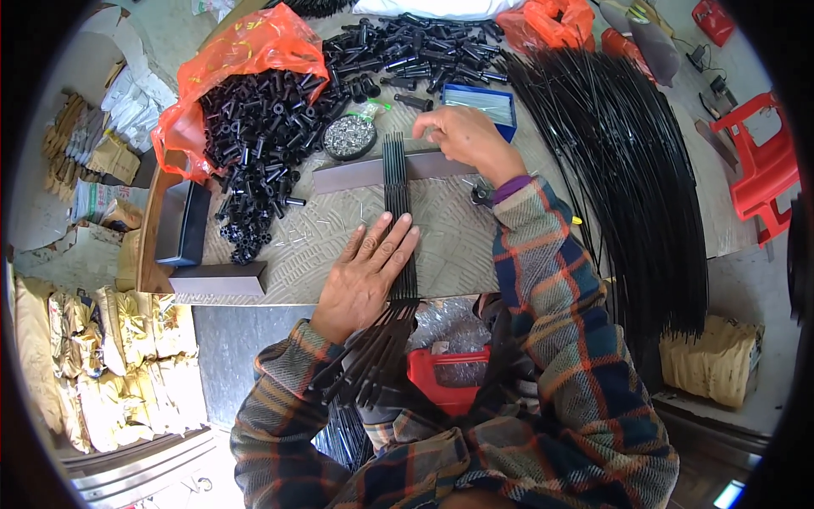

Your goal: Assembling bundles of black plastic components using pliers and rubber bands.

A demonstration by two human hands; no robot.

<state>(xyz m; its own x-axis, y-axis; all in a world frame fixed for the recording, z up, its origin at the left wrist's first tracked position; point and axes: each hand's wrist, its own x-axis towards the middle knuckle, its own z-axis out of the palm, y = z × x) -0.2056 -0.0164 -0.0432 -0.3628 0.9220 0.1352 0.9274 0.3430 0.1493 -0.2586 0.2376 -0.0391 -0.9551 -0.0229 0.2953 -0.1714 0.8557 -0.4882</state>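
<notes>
Several thin black rods (395, 182) lie side by side on the table, their far ends across a long grey angled bar (348, 174). My left hand (366, 263) lies flat over the rods, fingers stretched out. The rods' near ends run past the table edge and fan out over my lap. Just right of the far tips, my right hand (466, 140) is closed in a pinch; what its fingers hold, if anything, is too small to make out. A round black dish (349, 137) of small silver pieces stands left of the tips. A blue tray (479, 102) sits beyond my right hand.
Black tubular parts (263, 119) spill from an orange plastic bag (246, 47) at the left; more (415, 51) are heaped at the back. A thick bundle of long black rods (627, 170) covers the right side. A red stool (759, 165) stands at the far right.
</notes>
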